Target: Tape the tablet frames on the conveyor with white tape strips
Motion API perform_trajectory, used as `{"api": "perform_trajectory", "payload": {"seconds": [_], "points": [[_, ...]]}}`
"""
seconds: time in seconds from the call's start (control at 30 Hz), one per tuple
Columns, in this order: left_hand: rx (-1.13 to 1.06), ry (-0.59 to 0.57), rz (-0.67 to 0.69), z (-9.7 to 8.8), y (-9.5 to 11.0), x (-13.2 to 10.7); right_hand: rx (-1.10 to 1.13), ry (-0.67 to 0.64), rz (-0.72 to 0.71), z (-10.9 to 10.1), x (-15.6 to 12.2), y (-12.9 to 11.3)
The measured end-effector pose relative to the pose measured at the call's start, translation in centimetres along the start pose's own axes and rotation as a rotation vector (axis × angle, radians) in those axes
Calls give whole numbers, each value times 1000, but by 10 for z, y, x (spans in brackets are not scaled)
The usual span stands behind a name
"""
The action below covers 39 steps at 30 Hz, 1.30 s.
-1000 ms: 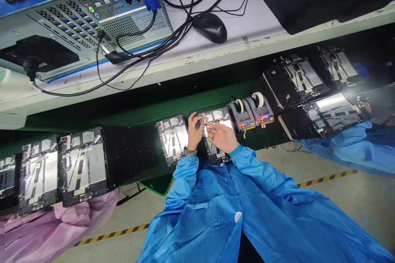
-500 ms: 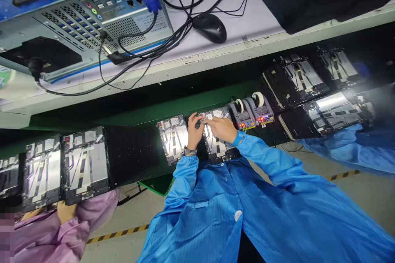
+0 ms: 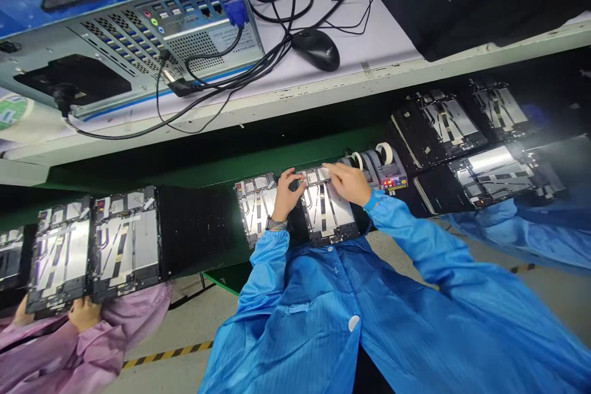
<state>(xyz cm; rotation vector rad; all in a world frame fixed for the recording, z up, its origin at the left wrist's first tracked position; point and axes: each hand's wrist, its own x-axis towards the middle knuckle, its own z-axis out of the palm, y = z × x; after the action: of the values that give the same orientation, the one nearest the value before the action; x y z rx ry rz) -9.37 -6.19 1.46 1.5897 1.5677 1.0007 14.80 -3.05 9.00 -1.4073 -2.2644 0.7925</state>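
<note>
- The left hand (image 3: 286,196) was curved into a ring, thumb toward fingers, at the upper left corner of an opened device (image 3: 329,212); I could not tell whether anything was pinched there.
- The right hand (image 3: 349,183) had its index finger stretched over the device's upper right part, with the other fingers folded in; whether it pressed, or held something tiny, was not clear.
- The device lay face up between and below the two hands, its strips (image 3: 322,204) running down the panel toward the wearer.
- Just left of the left hand lay a second device (image 3: 255,209). The wristband (image 3: 277,224) hung close to its right edge, so a sideways swing of that wrist could have snagged or shoved it.
- Right of the right hand, and partly behind it, stood a nearer tape dispenser (image 3: 373,173) and a farther tape dispenser (image 3: 391,171); a careless lift of the knuckles could have knocked the nearer one.
- Too much weight through the index finger could have bent a small part, and a slip could have scuffed the panel.
- Below both hands, the blue coat (image 3: 300,295) came right up to the device's lower edge; leaning forward could have nudged the work out of line.
</note>
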Motion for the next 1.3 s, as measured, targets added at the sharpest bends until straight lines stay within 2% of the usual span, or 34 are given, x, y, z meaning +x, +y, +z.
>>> {"api": "perform_trajectory", "payload": {"seconds": [0.1, 0.2, 0.3, 0.37, 0.4, 0.5, 0.63, 0.77, 0.9, 1.0, 1.07, 1.13, 1.23, 1.3], "points": [[30, -44, -7, -6, 3, 5, 319, 330, 222, -3, -47, 31], [80, -65, 9, -9, 4, 12, 479, 592, 518, 19, -104, 74], [93, -104, 38, -11, 3, 18, 542, 701, 828, 57, -144, 112], [70, -126, 47, -12, 2, 23, 573, 701, 971, 80, -153, 129], [59, -135, 47, -12, 2, 25, 591, 690, 999, 88, -153, 136], [46, -154, 38, -12, 3, 29, 665, 679, 979, 102, -142, 150], [40, -150, 34, -15, 10, 24, 840, 606, 948, 107, -129, 160], [32, -44, 5, -20, 21, 11, 939, 511, 983, 108, -129, 159], [-33, 74, -70, -24, 24, -8, 870, 514, 1033, 101, -138, 154], [-57, 81, -112, -23, 19, -22, 844, 483, 1017, 80, -144, 148], [-76, 64, -142, -21, 14, -29, 816, 380, 906, 56, -140, 137], [-115, 55, -174, -16, 8, -35, 763, 206, 719, 29, -124, 116], [-195, 56, -232, -7, 0, -39, 663, -33, 446, -3, -77, 67], [-232, 52, -276, -3, -2, -42, 517, -213, 294, -10, -38, 29]]}}
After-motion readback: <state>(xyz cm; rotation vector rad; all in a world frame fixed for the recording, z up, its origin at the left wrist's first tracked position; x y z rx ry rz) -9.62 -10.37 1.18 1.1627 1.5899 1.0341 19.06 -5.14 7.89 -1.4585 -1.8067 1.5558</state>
